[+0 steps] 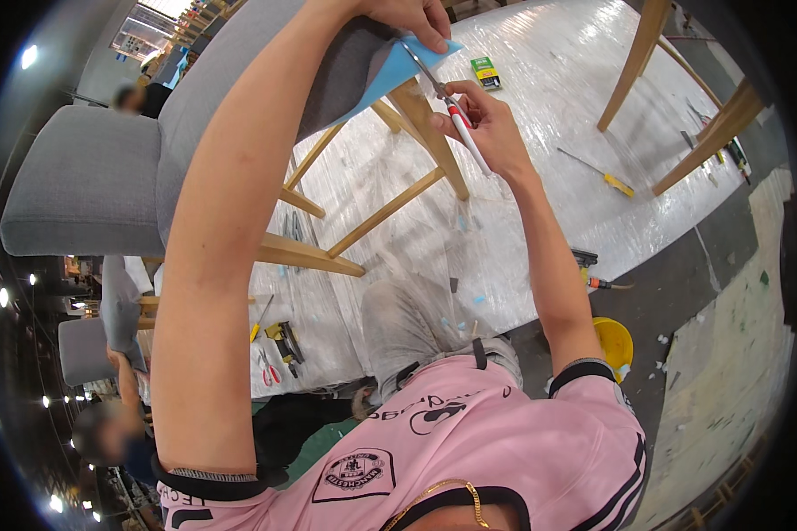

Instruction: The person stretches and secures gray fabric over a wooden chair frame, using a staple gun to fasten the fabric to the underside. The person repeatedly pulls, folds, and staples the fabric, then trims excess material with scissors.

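Note:
A grey upholstered chair (88,177) with light wooden legs (434,133) lies tipped on its side on a plastic-covered surface. My left hand (412,18) pinches a blue sheet (398,71) at the underside of the seat. My right hand (487,124) grips scissors with a red-and-white handle (465,128), blades open against the edge of the blue sheet just below my left fingers.
Clear plastic sheeting (522,221) covers the work surface. On it lie a green box (484,73), a yellow-handled tool (615,183), red scissors (268,372) and other tools. More wooden legs (638,53) stand at the upper right. A yellow container (613,341) sits on the floor. Another person (106,434) is at the lower left.

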A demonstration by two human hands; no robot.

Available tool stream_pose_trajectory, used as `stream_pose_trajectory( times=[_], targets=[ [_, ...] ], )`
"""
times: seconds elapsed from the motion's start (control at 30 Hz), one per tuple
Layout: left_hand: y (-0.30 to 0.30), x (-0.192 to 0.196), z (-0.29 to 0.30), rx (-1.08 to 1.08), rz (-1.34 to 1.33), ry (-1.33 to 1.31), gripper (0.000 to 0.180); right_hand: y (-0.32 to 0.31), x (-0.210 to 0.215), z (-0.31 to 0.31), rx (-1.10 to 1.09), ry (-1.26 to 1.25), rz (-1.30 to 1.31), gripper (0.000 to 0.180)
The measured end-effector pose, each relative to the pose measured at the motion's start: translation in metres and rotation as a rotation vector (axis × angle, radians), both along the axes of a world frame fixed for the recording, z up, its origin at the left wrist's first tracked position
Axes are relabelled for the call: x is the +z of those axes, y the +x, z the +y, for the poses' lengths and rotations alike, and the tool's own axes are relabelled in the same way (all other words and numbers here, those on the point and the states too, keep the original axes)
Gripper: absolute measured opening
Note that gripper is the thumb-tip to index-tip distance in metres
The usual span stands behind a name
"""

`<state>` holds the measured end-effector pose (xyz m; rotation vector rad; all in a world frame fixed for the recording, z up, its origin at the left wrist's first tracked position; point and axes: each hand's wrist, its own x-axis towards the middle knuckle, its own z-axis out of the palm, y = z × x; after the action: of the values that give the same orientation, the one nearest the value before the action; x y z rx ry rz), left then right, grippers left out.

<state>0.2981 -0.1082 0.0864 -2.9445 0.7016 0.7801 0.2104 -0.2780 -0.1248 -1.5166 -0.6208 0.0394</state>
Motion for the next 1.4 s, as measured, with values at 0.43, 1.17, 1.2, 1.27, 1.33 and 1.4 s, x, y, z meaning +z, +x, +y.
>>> stream_pose_trajectory(
  times=[0.43, 1.17, 1.2, 1.27, 1.33, 1.4],
  targets=[
    [-0.021, -0.022, -0.011, -0.043, -0.603, -0.054, 0.035, -0.042, -0.066, -0.032, -0.062, 0.294, 0.380, 0.037],
    [-0.298, -0.297, 0.039, 1.042, -0.286, -1.193, 0.035, -0.231, -0.359, -0.410, -1.084, -1.064, 0.636, 0.044],
    [-0.322, -0.302, 0.062, 1.166, -0.353, -1.089, 0.034, -0.228, -0.331, -0.400, -1.121, -1.028, 0.729, 0.041],
    [-0.378, -0.321, 0.091, 1.349, -0.444, -0.950, 0.033, -0.203, -0.331, -0.389, -0.991, -0.913, 0.532, 0.040],
    [-0.428, -0.345, 0.102, 1.445, -0.560, -0.864, 0.033, -0.170, -0.337, -0.357, -0.758, -0.815, 0.390, 0.040],
    [-0.466, -0.362, 0.085, 1.613, -0.513, -0.911, 0.032, -0.126, -0.341, -0.286, -0.454, -0.754, 0.297, 0.041]
  ],
)
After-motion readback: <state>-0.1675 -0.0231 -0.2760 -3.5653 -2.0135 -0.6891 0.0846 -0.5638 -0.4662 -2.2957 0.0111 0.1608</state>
